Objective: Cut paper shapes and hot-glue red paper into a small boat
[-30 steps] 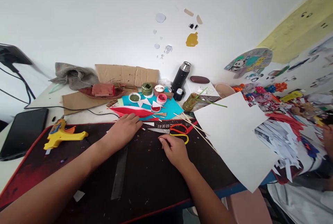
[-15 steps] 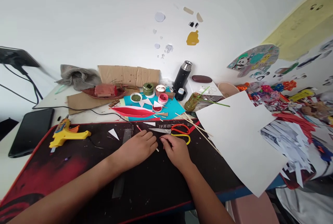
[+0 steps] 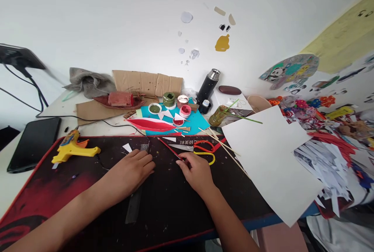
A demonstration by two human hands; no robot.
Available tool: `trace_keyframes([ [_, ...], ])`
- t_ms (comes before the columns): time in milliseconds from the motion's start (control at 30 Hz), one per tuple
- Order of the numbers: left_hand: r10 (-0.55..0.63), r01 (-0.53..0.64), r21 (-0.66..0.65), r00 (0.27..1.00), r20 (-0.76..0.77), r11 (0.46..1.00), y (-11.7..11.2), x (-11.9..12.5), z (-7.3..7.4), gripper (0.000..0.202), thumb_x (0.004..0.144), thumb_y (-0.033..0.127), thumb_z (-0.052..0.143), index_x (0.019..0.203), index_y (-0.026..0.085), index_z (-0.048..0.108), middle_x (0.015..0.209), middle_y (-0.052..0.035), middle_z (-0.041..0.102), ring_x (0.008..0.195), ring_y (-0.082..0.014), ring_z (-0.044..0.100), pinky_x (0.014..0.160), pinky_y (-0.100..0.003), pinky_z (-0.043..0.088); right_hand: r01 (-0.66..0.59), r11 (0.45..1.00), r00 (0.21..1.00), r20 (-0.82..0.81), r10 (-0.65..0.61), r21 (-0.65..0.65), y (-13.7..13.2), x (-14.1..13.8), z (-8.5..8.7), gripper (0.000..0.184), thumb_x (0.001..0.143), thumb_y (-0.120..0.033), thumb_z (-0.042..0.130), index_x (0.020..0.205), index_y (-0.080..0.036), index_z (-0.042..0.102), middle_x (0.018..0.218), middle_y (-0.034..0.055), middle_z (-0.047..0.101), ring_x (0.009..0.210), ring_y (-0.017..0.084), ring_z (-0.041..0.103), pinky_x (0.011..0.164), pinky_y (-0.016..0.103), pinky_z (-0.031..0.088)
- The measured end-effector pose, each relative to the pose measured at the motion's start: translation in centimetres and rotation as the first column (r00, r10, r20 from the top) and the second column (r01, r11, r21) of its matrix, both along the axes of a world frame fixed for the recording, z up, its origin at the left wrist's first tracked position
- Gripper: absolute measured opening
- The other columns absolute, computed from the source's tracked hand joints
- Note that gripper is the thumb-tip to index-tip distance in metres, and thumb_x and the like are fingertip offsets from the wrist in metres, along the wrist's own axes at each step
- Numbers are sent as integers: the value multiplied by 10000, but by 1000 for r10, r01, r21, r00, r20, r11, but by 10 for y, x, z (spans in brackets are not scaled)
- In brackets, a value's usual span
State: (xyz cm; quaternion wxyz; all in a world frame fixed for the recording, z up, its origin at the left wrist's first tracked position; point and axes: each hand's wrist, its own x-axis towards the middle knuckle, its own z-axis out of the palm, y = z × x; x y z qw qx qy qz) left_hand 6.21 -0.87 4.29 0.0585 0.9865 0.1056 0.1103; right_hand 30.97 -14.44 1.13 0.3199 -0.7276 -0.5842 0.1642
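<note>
A thin red pencil (image 3: 169,147) slants up and left from my right hand (image 3: 197,172), whose thumb and fingers pinch its near end. My left hand (image 3: 131,172) lies palm down across a clear ruler (image 3: 133,209), fingers loosely bent and side by side; its palm and the ruler's middle are hidden. Beyond my right hand are scissors (image 3: 204,152) with one red and one yellow handle. White paper triangles (image 3: 127,148) lie past my left hand. A red-and-white folded paper boat shape (image 3: 152,125) rests on a blue sheet (image 3: 198,120).
A yellow glue gun (image 3: 74,148) and black tablet (image 3: 33,144) are at left. Paint jars (image 3: 168,100), a black flask (image 3: 208,86) and a reddish model boat (image 3: 119,100) stand at the back. Thin sticks (image 3: 224,144) and white card (image 3: 271,162) lie at right.
My left hand has come off the pencil and moved left over the ruler. The pencil is now in my right hand, more of it showing. The view has shifted slightly.
</note>
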Motion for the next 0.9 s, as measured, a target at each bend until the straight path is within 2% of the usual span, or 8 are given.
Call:
trace_keyframes([
  [167, 91, -86, -119, 995, 42, 989, 16, -22, 5, 255, 1135, 234, 523, 1036, 242, 758, 958, -40, 761, 872, -239, 685, 843, -384, 473, 15, 1000, 999, 46, -16, 12, 1, -2, -5, 187, 1066, -318, 671, 1128, -260, 837, 965, 68, 856, 813, 256, 794, 757, 325, 558],
  [300, 305, -304, -52, 952, 7, 951, 50, -43, 3, 300, 1117, 277, 478, 1144, 222, 772, 1140, -121, 794, 1064, -325, 720, 961, -464, 516, 1, 999, 1000, 24, -2, 54, 1, -1, -5, 214, 1093, -328, 634, 1100, -253, 834, 1020, 75, 871, 864, 267, 815, 789, 334, 573],
  [367, 336, -338, -28, 940, -48, 941, 64, -49, -3, 263, 1059, 263, 533, 1183, 207, 759, 1186, -143, 786, 1127, -359, 712, 1001, -503, 524, -1, 998, 1000, 14, 1, 63, 1, -1, -4, 222, 1103, -326, 624, 1087, -251, 832, 1031, 76, 875, 898, 271, 825, 807, 332, 577],
  [467, 340, -348, -60, 935, -104, 936, 76, -50, -14, 239, 1010, 247, 542, 1143, 212, 738, 1166, -150, 775, 1119, -362, 721, 996, -503, 538, 2, 998, 1000, 11, -2, 64, 0, -2, -2, 217, 1106, -315, 627, 1079, -248, 832, 1025, 72, 877, 912, 269, 831, 815, 325, 574],
  [600, 350, -378, -152, 919, -178, 913, 83, -48, -22, 216, 1042, 362, 511, 1004, 238, 684, 1067, -141, 757, 1041, -355, 720, 967, -492, 539, 2, 998, 1000, 11, -3, 58, 0, -3, -3, 208, 1101, -298, 634, 1072, -246, 833, 1018, 59, 879, 914, 254, 831, 811, 308, 561],
  [767, 402, -451, -216, 884, -239, 866, 81, -46, -4, 225, 1028, 404, 522, 954, 235, 651, 1043, -132, 749, 1001, -357, 705, 957, -488, 528, -9, 999, 1000, -6, 9, 53, -1, -2, -3, 220, 1108, -305, 628, 1063, -243, 834, 995, 45, 877, 896, 240, 824, 794, 302, 537],
  [867, 450, -514, -247, 850, -274, 821, 72, -31, 16, 262, 1038, 420, 504, 973, 234, 677, 992, -108, 766, 923, -337, 716, 882, -451, 531, -24, 999, 999, -21, 25, 41, -1, -1, -2, 227, 1111, -308, 625, 1058, -243, 836, 977, 43, 874, 880, 237, 817, 785, 301, 523],
  [900, 445, -505, -253, 857, -259, 825, 68, -22, 22, 280, 1046, 433, 499, 977, 241, 690, 995, -97, 776, 922, -326, 721, 874, -430, 532, -27, 999, 999, -24, 28, 36, -1, -1, -2, 227, 1111, -307, 625, 1057, -244, 836, 976, 42, 874, 880, 237, 815, 783, 302, 519],
])
